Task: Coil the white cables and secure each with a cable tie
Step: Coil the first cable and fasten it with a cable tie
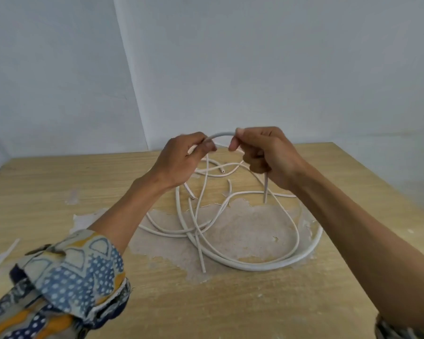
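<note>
Zero coils done, I'd say: left hand (181,160) and right hand (267,152) both pinch one thin white cable (222,135), arched between them above the scuffed wooden table (328,302); loose white cables (206,228) sprawl tangled beneath, untied.

Workroom, makeshift and plain: two pale blue-grey painted walls (279,69) meet at a corner behind a wood-grain bench (59,182) that stands against them. The bench top is badly worn, and its surface layer has peeled away in a large ragged patch (250,226), exposing a dull grey layer beneath. Loose white cables (255,267) lie tangled across it, and short white strips (3,252) lie near its left side. What kind of workshop this is cannot be told.
</note>
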